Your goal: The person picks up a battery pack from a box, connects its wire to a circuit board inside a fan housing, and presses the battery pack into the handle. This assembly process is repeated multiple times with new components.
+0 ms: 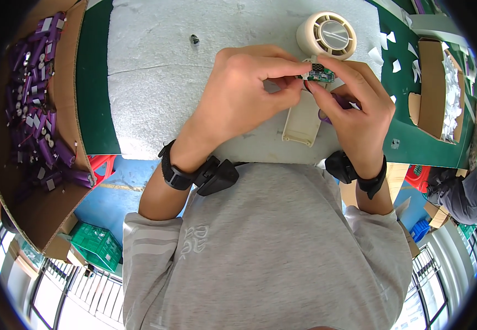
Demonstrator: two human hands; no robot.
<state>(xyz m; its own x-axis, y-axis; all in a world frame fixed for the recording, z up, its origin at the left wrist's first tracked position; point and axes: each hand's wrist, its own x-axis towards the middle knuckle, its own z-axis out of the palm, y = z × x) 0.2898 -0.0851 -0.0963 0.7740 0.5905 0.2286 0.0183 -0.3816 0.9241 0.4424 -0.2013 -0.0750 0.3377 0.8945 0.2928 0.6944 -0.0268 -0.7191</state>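
Note:
A small green circuit board (322,75) with a dark display part is pinched between my two hands, just in front of the round fan head. My left hand (249,82) grips its left end between thumb and forefinger. My right hand (362,102) has thumb and forefinger closed on its right side, with a short dark and red wire near the thumb. Below the board lies the open cream handle shell (300,125) of the handheld fan (332,34). A purple cylindrical battery (323,116) shows partly behind my right hand, which hides the rest.
A tall cardboard box (65,82) of purple batteries (37,110) stands at the left. The foam mat (161,110) bears a small dark part (195,39). White scraps (396,66) and a small carton (431,82) of white pieces are at the right.

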